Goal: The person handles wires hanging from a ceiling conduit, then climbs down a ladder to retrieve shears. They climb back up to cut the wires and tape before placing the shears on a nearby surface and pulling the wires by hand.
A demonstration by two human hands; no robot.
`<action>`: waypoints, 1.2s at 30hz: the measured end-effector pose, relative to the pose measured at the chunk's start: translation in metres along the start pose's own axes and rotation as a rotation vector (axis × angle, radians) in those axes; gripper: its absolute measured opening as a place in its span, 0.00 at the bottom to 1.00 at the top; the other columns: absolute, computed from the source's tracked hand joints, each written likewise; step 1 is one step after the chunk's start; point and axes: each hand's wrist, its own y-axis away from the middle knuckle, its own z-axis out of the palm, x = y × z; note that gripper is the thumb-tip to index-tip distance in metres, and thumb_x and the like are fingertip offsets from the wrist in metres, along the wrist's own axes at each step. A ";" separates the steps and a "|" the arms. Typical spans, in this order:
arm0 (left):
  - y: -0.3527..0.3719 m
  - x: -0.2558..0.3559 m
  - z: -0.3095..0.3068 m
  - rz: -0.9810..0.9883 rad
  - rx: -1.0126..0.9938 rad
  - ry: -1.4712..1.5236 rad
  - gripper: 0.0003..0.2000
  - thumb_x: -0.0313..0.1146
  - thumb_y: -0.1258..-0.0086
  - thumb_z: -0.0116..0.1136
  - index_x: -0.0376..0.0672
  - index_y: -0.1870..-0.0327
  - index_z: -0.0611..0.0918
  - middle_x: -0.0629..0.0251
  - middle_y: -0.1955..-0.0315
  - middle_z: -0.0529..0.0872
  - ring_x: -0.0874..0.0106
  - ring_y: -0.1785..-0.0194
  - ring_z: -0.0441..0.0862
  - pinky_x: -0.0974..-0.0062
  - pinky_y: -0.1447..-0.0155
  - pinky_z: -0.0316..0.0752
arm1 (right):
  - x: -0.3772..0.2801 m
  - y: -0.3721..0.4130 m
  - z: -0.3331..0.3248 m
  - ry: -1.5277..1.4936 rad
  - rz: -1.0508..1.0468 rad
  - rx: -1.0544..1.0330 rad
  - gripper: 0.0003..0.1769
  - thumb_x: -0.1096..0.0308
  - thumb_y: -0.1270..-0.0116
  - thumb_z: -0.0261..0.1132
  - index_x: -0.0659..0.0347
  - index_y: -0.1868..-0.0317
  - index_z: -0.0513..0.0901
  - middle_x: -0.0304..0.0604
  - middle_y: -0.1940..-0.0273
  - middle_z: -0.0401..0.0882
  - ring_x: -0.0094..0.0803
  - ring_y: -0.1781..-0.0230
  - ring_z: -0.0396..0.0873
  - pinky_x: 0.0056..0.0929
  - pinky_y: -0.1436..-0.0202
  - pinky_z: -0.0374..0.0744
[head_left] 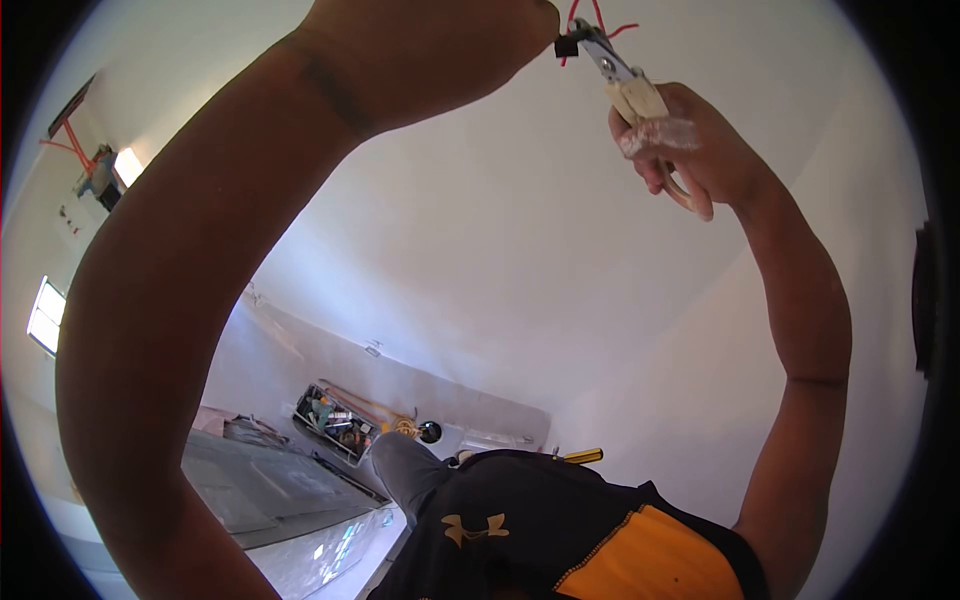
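Both my arms reach up overhead. My right hand [675,140] is wrapped round the pale handles of a pair of pliers [607,65], and whitish dust coats some of its fingers. The metal jaws point up and left, right at a small black piece [566,46]. Thin red wires [600,14] spread out around the jaw tips. Close on the other side of the black piece is my left hand [480,40], closed, with its fingertips mostly hidden behind the hand and past the top edge; what it pinches cannot be made out.
A pale ceiling or wall surface [500,220] lies behind my hands. Far below stands a crate of tools [335,422]. A yellow-handled tool [582,456] sticks out by my waist. More red wires [72,148] hang from an opening at the far left, above a window [46,316].
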 end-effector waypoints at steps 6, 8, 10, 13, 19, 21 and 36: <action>-0.003 0.002 0.003 0.011 0.046 0.031 0.05 0.32 0.34 0.59 0.46 0.71 0.83 0.70 0.68 0.81 0.72 0.62 0.80 0.70 0.56 0.77 | 0.005 0.008 0.015 -0.138 -0.041 0.019 0.15 0.59 0.36 0.64 0.61 0.57 0.80 0.41 0.72 0.77 0.28 0.70 0.78 0.29 0.62 0.77; -0.001 0.004 0.001 0.024 0.055 0.037 0.05 0.32 0.34 0.59 0.46 0.71 0.83 0.70 0.69 0.81 0.73 0.62 0.80 0.71 0.56 0.76 | 0.002 0.012 0.019 -0.230 -0.005 0.088 0.15 0.59 0.35 0.64 0.61 0.56 0.81 0.42 0.71 0.78 0.28 0.69 0.79 0.29 0.62 0.77; -0.001 0.002 -0.003 0.036 0.068 0.030 0.05 0.32 0.35 0.59 0.46 0.72 0.83 0.70 0.69 0.80 0.73 0.63 0.79 0.71 0.57 0.76 | -0.001 0.011 0.022 -0.243 -0.019 0.101 0.14 0.59 0.35 0.64 0.61 0.58 0.81 0.41 0.72 0.78 0.28 0.70 0.79 0.29 0.62 0.78; 0.000 0.001 -0.008 0.026 0.016 0.030 0.05 0.32 0.35 0.60 0.46 0.72 0.82 0.70 0.69 0.80 0.73 0.63 0.78 0.72 0.58 0.74 | 0.004 0.004 0.017 -0.190 -0.050 0.049 0.13 0.59 0.35 0.64 0.62 0.62 0.80 0.40 0.76 0.76 0.27 0.73 0.78 0.30 0.64 0.78; 0.002 0.002 -0.013 0.051 0.075 0.023 0.06 0.33 0.35 0.60 0.46 0.74 0.82 0.70 0.71 0.78 0.73 0.64 0.77 0.72 0.58 0.74 | 0.008 0.001 0.031 -0.020 -0.012 0.061 0.12 0.60 0.34 0.64 0.61 0.68 0.80 0.38 0.81 0.73 0.27 0.77 0.77 0.32 0.68 0.77; 0.001 0.002 -0.012 0.041 0.053 0.060 0.06 0.33 0.36 0.60 0.46 0.73 0.81 0.71 0.70 0.78 0.74 0.64 0.77 0.73 0.58 0.74 | 0.007 0.005 0.038 -0.336 -0.037 0.209 0.13 0.59 0.35 0.65 0.61 0.69 0.79 0.38 0.81 0.73 0.27 0.78 0.77 0.32 0.68 0.77; 0.004 -0.002 -0.016 -0.104 0.004 0.290 0.04 0.31 0.32 0.60 0.42 0.67 0.83 0.67 0.69 0.80 0.71 0.63 0.80 0.68 0.56 0.78 | -0.002 0.010 0.015 0.066 -0.095 0.211 0.10 0.66 0.34 0.67 0.60 0.60 0.77 0.36 0.73 0.72 0.22 0.79 0.71 0.27 0.72 0.75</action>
